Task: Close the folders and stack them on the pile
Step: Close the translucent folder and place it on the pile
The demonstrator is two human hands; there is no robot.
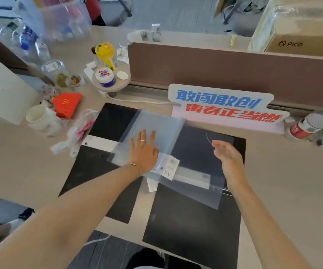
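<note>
Two black folders lie on the desk, one at the left (pixel 100 167) and one at the right (pixel 197 216). A translucent folder (pixel 156 125) lies open across both, its left leaf flat and its right leaf (pixel 199 183) spread over the right black folder. A white label sheet marked A4 (pixel 166 168) shows near its spine. My left hand (pixel 144 150) presses flat on the left leaf, fingers spread. My right hand (pixel 226 158) hovers above the right leaf, fingers loosely curled, holding nothing.
A sign with blue and red characters (pixel 224 105) stands behind the folders against a brown divider (pixel 215 68). A white mug (pixel 40 119), a red box (pixel 67 103), a plastic bag (pixel 79 133) and bottles crowd the left. More bottles (pixel 308 127) stand at the right.
</note>
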